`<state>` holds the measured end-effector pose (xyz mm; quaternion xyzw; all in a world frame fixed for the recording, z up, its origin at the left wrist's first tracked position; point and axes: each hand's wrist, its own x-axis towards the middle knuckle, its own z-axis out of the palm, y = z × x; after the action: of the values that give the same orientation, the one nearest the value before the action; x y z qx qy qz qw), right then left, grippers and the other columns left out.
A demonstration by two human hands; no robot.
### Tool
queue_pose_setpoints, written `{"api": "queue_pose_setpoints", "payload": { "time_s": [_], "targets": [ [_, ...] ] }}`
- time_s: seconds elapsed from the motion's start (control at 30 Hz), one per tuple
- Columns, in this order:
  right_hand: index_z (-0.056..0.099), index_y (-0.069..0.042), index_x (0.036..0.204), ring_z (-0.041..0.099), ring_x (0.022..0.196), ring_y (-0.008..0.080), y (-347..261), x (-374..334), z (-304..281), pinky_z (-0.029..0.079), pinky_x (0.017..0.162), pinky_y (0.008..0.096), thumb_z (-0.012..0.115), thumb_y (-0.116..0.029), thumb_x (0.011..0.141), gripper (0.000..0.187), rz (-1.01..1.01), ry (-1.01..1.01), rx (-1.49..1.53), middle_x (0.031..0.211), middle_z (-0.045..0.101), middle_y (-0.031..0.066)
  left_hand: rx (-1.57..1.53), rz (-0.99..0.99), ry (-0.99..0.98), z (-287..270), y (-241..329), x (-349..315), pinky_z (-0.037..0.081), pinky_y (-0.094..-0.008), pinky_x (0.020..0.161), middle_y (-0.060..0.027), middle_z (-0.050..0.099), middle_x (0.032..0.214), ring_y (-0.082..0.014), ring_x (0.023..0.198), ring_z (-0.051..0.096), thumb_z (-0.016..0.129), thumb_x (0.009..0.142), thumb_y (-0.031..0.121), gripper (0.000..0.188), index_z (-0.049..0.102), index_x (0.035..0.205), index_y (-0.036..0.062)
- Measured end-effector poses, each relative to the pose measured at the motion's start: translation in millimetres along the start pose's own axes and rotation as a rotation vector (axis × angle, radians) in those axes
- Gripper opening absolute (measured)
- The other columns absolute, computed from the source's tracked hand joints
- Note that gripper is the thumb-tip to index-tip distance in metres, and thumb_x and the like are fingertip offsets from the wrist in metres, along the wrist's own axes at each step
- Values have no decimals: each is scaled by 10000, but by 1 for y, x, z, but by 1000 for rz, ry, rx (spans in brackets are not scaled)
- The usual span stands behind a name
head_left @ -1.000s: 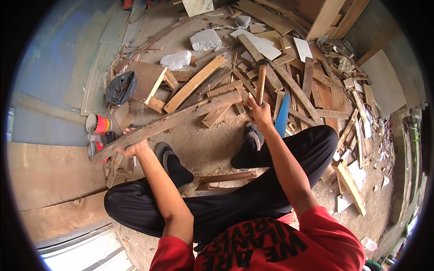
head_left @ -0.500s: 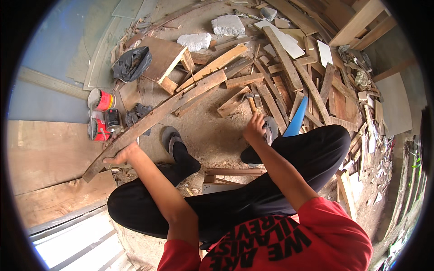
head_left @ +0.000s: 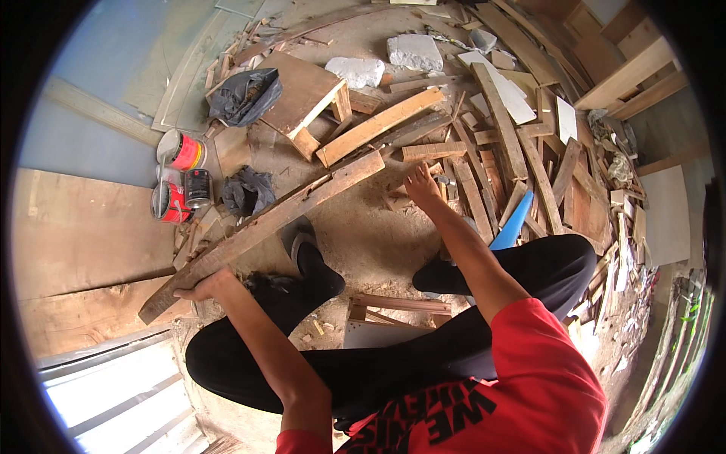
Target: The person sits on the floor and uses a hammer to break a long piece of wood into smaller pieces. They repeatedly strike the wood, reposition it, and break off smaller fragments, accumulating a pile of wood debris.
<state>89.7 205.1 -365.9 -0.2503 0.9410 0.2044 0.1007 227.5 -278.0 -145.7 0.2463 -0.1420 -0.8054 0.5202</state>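
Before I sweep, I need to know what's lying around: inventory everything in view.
long board: one, brown, left of centre
hammer: one, colour unclear, centre
tapering piece: one, blue, right of centre
cans: three, two red, one black, left
crumpled plastic: two, black, left
pale blocks: two, whitish, top
boxy piece: one, brown, upper left
scrap wood: many, brown, upper right
white sheets: several, white, upper right
low frame: one, brown, lower centre
wall panels: several, bluish and brown, left
floor: one, tan, throughout
left hand: one, holding long board
right hand: one, gripping hammer
legs: two, black-clad, lower centre
shirt: one, red, bottom
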Motion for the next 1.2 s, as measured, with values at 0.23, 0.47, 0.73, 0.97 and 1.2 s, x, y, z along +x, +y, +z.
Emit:
{"api": "queue_pose_setpoints", "payload": {
  "time_s": [0.23, 0.47, 0.73, 0.97, 1.2],
  "targets": [
    [429, 36, 1244, 542, 1186, 378, 28, 5, -46, 418, 1068, 461, 704, -374, 877, 615, 49, 483, 629, 1216, 538, 230, 20, 32, 5, 2, 8, 2, 484, -521, 823, -132, 590, 1016, -311, 931, 594, 466, 828, 766, 768, 535, 1189, 92],
    [353, 39, 1150, 641, 985, 381, 88, 3, -91, 519, 838, 438, 900, -396, 701, 830, 507, 1029, 1566, 1066, 619, 263, 38, 44, -78, 8, -36, -8, 471, -497, 874, -128, 613, 1072, -322, 947, 604, 458, 838, 752, 779, 542, 1237, 88],
    [419, -78, 1284, 552, 1203, 354, 251, -131, 31, 370, 974, 691, 785, -575, 727, 831, 1238, 314, 420, 1223, 576, 172, 46, -230, -296, 16, -78, -34, 472, -501, 780, -129, 609, 911, -324, 860, 584, 436, 813, 790, 810, 565, 1080, 36],
    [415, -70, 1235, 630, 1066, 422, 371, -257, 48, 514, 856, 537, 655, -298, 911, 463, 1484, 317, 498, 1174, 607, 235, 132, -281, -469, 25, -98, -41, 460, -469, 747, -147, 576, 885, -310, 811, 559, 389, 851, 764, 801, 566, 1006, -2],
    [267, -156, 1548, 335, 1424, 390, 359, -267, 131, 194, 1109, 687, 373, -273, 1012, 559, 1124, -474, 514, 1607, 227, 183, 274, -302, -431, 41, -139, -109, 460, -437, 746, -129, 578, 883, -290, 801, 553, 435, 881, 722, 748, 565, 1015, -3]
  ]
}}
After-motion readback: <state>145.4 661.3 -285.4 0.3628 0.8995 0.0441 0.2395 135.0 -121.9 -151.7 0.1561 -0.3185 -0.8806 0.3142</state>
